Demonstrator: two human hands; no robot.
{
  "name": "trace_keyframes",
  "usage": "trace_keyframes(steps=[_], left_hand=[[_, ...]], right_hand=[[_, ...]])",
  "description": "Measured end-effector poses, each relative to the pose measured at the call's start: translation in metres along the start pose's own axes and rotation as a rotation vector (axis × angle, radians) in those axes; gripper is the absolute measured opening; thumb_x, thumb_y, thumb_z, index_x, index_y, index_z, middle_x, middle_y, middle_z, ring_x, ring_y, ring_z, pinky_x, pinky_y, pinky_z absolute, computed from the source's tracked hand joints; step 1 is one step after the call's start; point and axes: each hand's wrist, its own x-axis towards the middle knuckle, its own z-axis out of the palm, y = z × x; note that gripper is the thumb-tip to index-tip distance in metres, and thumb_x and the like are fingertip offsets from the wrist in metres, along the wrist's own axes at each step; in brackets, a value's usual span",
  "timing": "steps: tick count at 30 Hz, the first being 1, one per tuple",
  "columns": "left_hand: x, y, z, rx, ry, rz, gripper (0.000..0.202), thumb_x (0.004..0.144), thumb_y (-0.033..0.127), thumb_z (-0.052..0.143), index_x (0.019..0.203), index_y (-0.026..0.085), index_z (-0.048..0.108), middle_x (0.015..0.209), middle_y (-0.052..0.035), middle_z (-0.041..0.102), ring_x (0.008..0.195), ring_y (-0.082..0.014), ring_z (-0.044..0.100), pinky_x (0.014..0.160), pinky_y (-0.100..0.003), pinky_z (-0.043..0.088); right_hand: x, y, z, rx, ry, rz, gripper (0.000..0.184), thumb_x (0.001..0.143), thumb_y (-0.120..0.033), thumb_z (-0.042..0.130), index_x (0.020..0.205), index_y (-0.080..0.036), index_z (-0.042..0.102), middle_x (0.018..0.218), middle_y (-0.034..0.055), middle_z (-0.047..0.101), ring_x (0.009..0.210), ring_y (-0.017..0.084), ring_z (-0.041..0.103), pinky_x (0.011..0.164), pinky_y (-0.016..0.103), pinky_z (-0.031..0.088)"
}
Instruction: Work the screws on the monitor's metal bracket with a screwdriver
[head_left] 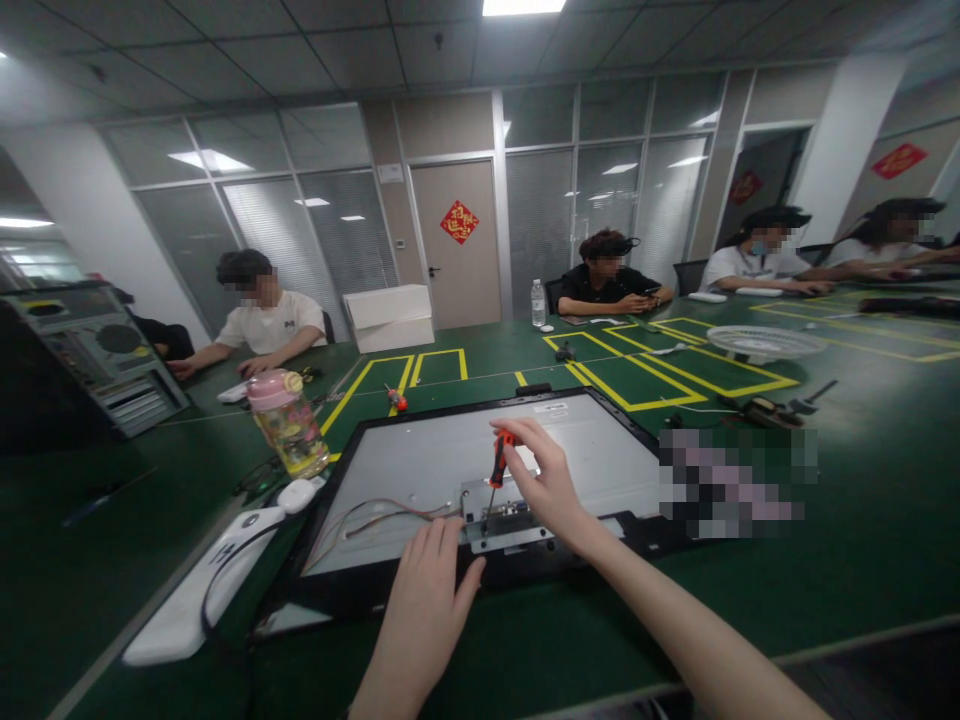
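Note:
A monitor [420, 460] lies face down on the green table, its grey metal back exposed, with thin coloured wires [375, 515] running to a small metal circuit cover [499, 510] near its front edge. My right hand [544, 480] is closed on a red-handled screwdriver [499, 462], held upright with its tip down on the circuit cover. My left hand [431, 590] lies flat, fingers stretched out, on the monitor's black front edge just left of the cover.
A pink-lidded bottle [289, 420], a white mouse [298, 493] and a white panel with a black cable [202, 590] lie left. A computer case [90, 355] stands far left. Several people sit around the table; a fan grille [765, 342], tools and a white box [390, 318] lie farther back.

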Motion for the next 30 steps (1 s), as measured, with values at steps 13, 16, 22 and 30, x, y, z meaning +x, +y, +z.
trace_keyframes(steps=[13, 16, 22, 30], left_hand=[[0.003, 0.003, -0.003, -0.014, -0.055, -0.039, 0.033, 0.098, 0.028, 0.047, 0.126, 0.015, 0.057, 0.122, -0.0143, 0.062, 0.115, -0.0295, 0.058, 0.100, -0.049, 0.046], [0.003, 0.007, -0.007, -0.013, -0.079, -0.058, 0.034, 0.098, 0.028, 0.047, 0.127, 0.014, 0.056, 0.124, -0.0147, 0.062, 0.116, -0.0295, 0.057, 0.101, -0.049, 0.045], [0.004, 0.011, -0.011, -0.006, -0.097, -0.081, 0.034, 0.097, 0.027, 0.046, 0.127, 0.015, 0.057, 0.124, -0.0143, 0.062, 0.117, -0.0292, 0.057, 0.101, -0.049, 0.044], [0.005, 0.006, -0.005, 0.011, -0.065, -0.052, 0.033, 0.097, 0.027, 0.048, 0.126, 0.015, 0.058, 0.122, -0.0140, 0.064, 0.115, -0.0303, 0.059, 0.100, -0.049, 0.046]], right_hand=[[0.001, -0.002, -0.001, -0.025, 0.025, -0.007, 0.028, 0.091, -0.011, 0.053, 0.112, -0.021, 0.068, 0.096, 0.0071, 0.069, 0.086, 0.019, 0.068, 0.076, 0.032, 0.055], [0.001, -0.003, -0.001, -0.038, 0.023, -0.016, 0.028, 0.091, -0.011, 0.053, 0.112, -0.020, 0.068, 0.097, 0.0076, 0.069, 0.086, 0.019, 0.068, 0.077, 0.032, 0.055], [0.000, -0.004, -0.001, -0.061, 0.012, -0.028, 0.028, 0.091, -0.010, 0.052, 0.113, -0.020, 0.067, 0.097, 0.0078, 0.069, 0.087, 0.019, 0.068, 0.076, 0.033, 0.056], [-0.001, -0.007, 0.001, -0.057, -0.007, -0.047, 0.030, 0.092, -0.012, 0.051, 0.116, -0.023, 0.067, 0.101, 0.0084, 0.069, 0.090, 0.020, 0.068, 0.076, 0.033, 0.057]])
